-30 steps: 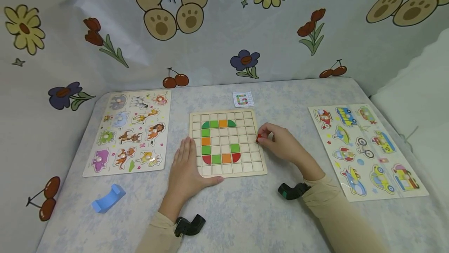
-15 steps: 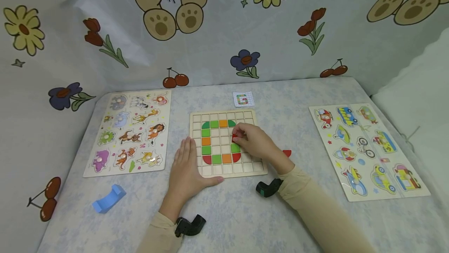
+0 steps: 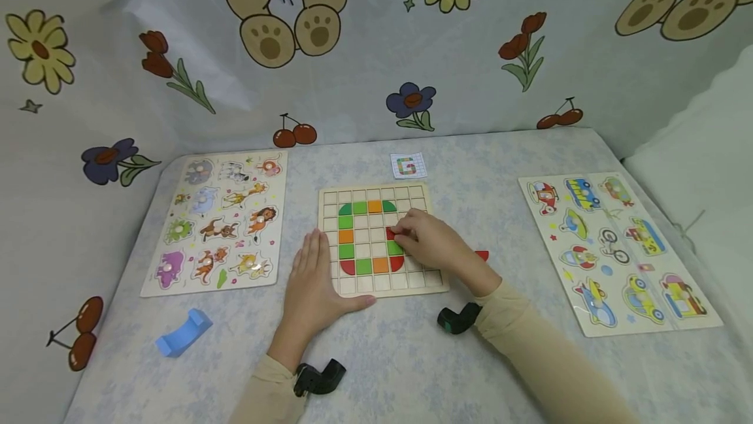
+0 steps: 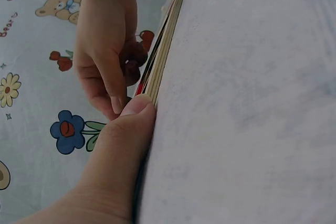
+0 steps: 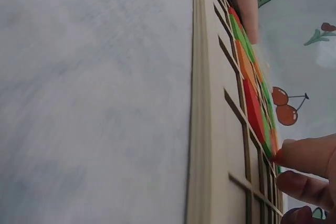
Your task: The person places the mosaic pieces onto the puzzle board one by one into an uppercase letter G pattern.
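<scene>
On the table lies a wooden grid board with green, orange and red tiles set in a ring of cells. My left hand rests along the board's left side, fingers straight, thumb spread along the front edge. My right hand is over the board's right half, thumb and fingertips pinching a red tile at a cell just behind a green tile. In the right wrist view, fingertips touch the red tile, which is mostly hidden there. Another red tile lies on the table, partly behind my right wrist.
A small pattern card lies behind the board. An animal puzzle is at the left, a vehicle puzzle at the right. A blue curved block sits at the front left. A printed cloth hangs behind.
My right hand has carried the red tile leftward from the board's right edge onto a cell, uncovering the other red tile on the table. My left hand has not moved.
</scene>
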`<state>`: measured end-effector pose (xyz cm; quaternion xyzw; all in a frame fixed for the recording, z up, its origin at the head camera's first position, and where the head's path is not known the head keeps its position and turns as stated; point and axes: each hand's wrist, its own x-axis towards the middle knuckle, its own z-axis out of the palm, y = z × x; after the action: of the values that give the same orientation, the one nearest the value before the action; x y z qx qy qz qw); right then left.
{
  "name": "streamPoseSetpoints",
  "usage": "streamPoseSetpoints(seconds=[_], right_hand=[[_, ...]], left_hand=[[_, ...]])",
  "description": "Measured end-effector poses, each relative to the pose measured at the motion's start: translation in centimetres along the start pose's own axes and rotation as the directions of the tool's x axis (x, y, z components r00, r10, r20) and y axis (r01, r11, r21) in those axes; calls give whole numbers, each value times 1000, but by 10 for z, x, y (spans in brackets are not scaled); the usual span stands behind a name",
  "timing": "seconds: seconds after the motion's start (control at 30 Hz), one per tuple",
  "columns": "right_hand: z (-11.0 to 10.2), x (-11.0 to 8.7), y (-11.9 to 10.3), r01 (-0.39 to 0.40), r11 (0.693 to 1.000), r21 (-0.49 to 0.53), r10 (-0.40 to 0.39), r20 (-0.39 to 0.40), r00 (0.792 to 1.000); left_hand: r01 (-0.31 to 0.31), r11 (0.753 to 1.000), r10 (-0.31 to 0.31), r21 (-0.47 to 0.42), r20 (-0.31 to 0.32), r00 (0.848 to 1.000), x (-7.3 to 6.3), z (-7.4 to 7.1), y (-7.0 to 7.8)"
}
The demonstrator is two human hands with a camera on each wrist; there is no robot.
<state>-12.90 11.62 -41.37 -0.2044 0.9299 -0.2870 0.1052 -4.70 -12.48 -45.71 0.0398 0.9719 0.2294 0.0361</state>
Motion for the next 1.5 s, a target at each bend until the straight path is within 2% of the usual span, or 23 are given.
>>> streamPoseSetpoints(seconds=[0.17, 0.27, 0.5, 0.7, 0.83, 1.1, 1.3, 1.5], right_hand=[[-15, -23, 6, -44, 999, 32, 44, -5, 999], [-24, -38, 17, -58, 998, 18, 58, -19, 998], [-44, -74, 52, -16, 993, -113, 15, -12, 1000], [-53, -93, 70, 1, 984, -179, -5, -20, 1000], [-54, -98, 75, -24, 984, -175, 20, -24, 1000], [-50, -94, 74, -136, 980, -144, 132, -33, 991], [-46, -90, 73, -175, 972, -156, 168, -57, 984], [-49, -90, 77, -214, 967, -138, 209, -45, 977]], left_hand=[[-1, 1000, 1, -9, -5, 1000, 0, 0, 0], [-4, 1000, 4, -10, -9, 1000, 0, 0, 0], [-5, 1000, 5, -20, -9, 1000, -1, -1, -1], [-2, 1000, 2, -16, -7, 1000, 0, -1, -1], [-3, 1000, 2, -12, -6, 1000, 0, 0, -1], [-1, 1000, 1, -14, -8, 1000, 0, 0, -1], [1, 1000, -1, -23, -9, 1000, -1, -1, 0], [-1, 1000, 1, -21, -7, 1000, -1, -1, 0]])
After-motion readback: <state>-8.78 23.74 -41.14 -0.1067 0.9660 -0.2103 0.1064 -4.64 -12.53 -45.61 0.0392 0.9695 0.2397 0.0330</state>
